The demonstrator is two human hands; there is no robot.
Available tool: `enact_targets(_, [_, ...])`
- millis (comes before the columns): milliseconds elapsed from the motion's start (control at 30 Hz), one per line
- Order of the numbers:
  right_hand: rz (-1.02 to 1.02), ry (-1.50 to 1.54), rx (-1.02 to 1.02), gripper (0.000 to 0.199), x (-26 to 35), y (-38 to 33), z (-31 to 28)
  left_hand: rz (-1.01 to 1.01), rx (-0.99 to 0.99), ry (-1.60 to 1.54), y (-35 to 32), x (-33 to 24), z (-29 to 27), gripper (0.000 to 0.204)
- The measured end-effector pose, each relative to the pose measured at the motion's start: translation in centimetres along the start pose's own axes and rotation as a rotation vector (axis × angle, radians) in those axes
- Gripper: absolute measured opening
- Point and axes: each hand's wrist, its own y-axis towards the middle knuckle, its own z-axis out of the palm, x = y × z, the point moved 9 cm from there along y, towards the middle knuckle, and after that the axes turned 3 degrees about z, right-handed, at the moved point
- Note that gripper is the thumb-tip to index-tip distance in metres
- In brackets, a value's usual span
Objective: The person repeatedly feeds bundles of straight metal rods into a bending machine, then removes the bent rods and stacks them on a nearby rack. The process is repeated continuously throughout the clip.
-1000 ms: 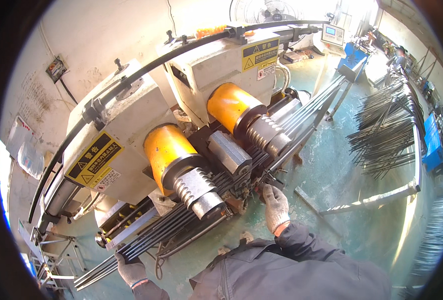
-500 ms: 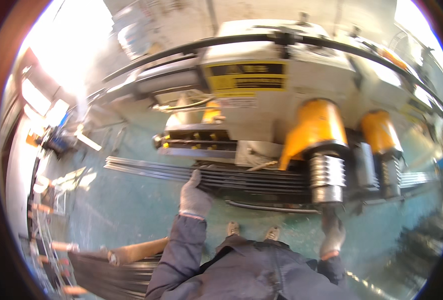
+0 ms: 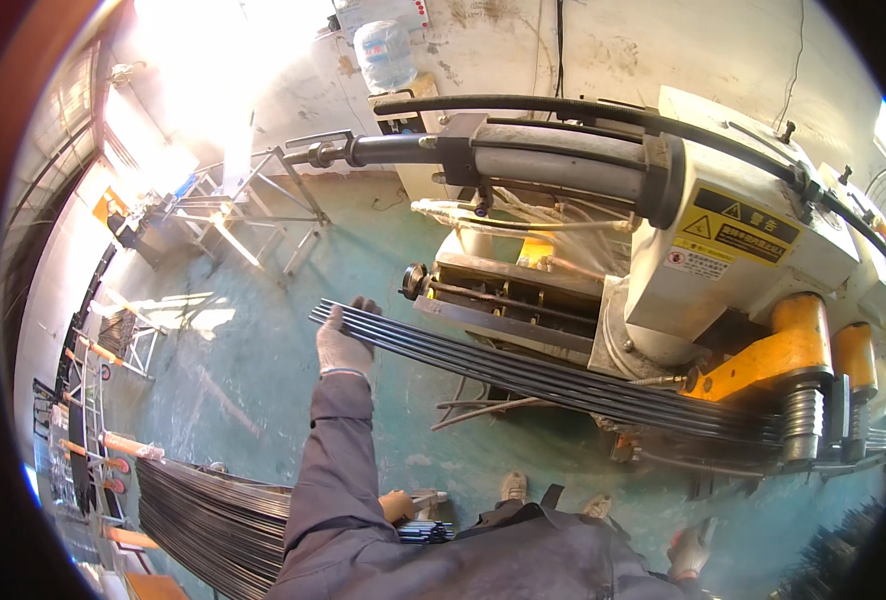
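My left hand [image 3: 345,345], in a pale work glove with dark fingers, is closed around a row of thin dark metal tubes [image 3: 523,372] close to their left end. The tubes run side by side down to the right, past the front of a large cream machine [image 3: 753,270]. Their far part goes by an orange arm [image 3: 763,365] and a ribbed metal roller [image 3: 803,425]. My right hand [image 3: 690,552], also gloved, is low at the right, apart from the tubes. Its fingers are partly dark and blurred, so their grip is unclear.
A stack of long dark tubes [image 3: 213,510] rests on a rack with orange-padded bars [image 3: 128,445] at lower left. Bristly dark bundles [image 3: 843,550] lie at lower right. A white metal frame [image 3: 248,215] and a water dispenser with a clear bottle [image 3: 385,55] stand farther back.
The view has swung left, so the machine appears farther right. My left hand has gone from touching the tubes to gripping their left end. My right hand has moved down from the roller.
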Motion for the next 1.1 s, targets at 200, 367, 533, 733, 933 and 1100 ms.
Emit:
enact_targets(200, [-0.65, -1.176, 0.151, 0.017, -3.7, 0.8, 1.3, 0.078, -0.013, 0.139, 4.2, -5.8, -1.5, 0.035])
enact_targets(367, [-0.378, -0.298, 0.269, 0.018, -5.1, 1.3, -1.3, 0.105, 0.105, 0.351, 3.6, -6.2, -2.2, 0.045])
enact_targets(533, [-0.373, -0.354, 0.112, 0.023, -1.8, -3.0, -0.9, -0.016, 0.206, 0.575, 3.4, -6.1, -3.4, 0.056])
enact_targets(733, [-0.163, -0.225, 0.125, 0.033, 2.1, -8.8, 3.4, -0.09, 0.186, 0.803, 3.7, -6.6, -4.0, 0.064])
enact_targets(933, [-0.135, -0.353, 0.244, 0.04, 6.3, -8.4, 6.7, 0.069, 0.01, 0.59, 2.7, -5.9, -3.9, 0.07])
enact_targets(1100, [-0.071, -0.425, 0.262, 0.034, 6.6, 0.3, 4.3, 0.082, -0.138, 0.301, -3.5, 0.8, -6.6, 0.076])
